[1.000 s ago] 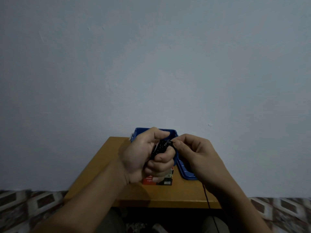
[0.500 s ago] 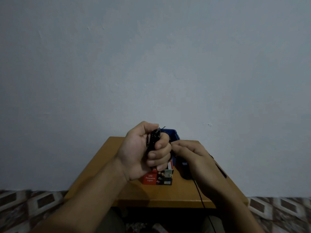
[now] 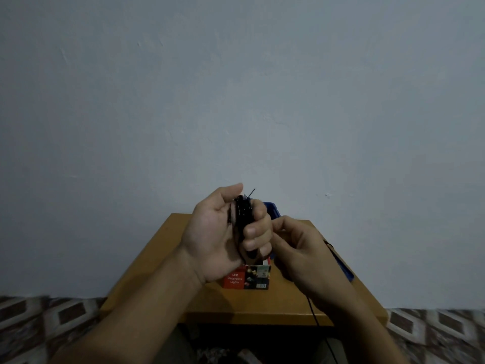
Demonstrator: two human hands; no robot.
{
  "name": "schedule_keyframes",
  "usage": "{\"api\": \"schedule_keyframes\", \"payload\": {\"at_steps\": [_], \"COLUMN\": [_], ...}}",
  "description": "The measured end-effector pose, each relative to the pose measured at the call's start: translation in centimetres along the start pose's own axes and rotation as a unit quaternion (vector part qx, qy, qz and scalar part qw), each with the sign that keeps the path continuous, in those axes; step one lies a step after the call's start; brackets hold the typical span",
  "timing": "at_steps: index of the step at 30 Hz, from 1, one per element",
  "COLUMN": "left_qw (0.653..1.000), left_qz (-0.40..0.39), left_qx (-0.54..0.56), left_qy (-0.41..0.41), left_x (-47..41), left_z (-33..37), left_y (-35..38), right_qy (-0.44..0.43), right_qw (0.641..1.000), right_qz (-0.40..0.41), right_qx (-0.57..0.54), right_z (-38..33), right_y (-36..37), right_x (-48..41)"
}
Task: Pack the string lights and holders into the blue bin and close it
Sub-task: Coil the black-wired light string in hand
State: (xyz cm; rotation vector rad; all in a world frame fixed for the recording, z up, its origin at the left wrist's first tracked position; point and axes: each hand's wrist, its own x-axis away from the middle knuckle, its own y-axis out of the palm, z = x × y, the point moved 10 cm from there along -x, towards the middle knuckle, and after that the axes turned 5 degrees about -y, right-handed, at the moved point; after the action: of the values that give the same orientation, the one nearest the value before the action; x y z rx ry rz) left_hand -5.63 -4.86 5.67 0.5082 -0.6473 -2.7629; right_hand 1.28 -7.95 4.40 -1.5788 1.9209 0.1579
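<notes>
Black coiled string lights (image 3: pixel 242 215) gripped in left hand (image 3: pixel 210 241)

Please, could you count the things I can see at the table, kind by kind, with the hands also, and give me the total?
Hands: 2, left hand and right hand
Bundle of string lights: 1
Printed box: 1
Bin, the blue bin: 1
Table: 1
Total: 6
</notes>
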Motion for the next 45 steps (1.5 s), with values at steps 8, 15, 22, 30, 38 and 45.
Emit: {"api": "schedule_keyframes", "payload": {"at_steps": [8,15,22,30,38,45], "left_qw": [0.998,0.994,0.989,0.981,0.977,0.966], "left_qz": [0.014,0.069,0.086,0.169,0.179,0.176], "left_qx": [0.038,0.032,0.055,-0.031,-0.12,-0.178], "left_qy": [0.039,0.08,0.105,0.093,-0.006,-0.061], "left_x": [0.0,0.3,0.4,0.5,-0.1,-0.1], "left_z": [1.1,2.2,2.7,2.5,0.3,-1.0], "left_y": [-0.3,-0.6,-0.6,-1.6,-1.8,-2.2], "right_qy": [0.027,0.051,0.062,0.057,0.05,0.036], "right_qw": [0.998,0.996,0.99,0.993,0.997,0.997], "right_qz": [-0.026,0.003,-0.061,-0.016,0.048,0.071], "right_qx": [0.055,0.067,0.111,0.098,0.022,-0.013], "right_z": [1.2,1.9,1.8,0.2,-0.8,-1.5], "right_y": [0.7,-0.2,1.1,-0.7,-2.2,-2.9], "right_x": [0.1,-0.1,0.1,0.0,-0.2,-0.3]}}
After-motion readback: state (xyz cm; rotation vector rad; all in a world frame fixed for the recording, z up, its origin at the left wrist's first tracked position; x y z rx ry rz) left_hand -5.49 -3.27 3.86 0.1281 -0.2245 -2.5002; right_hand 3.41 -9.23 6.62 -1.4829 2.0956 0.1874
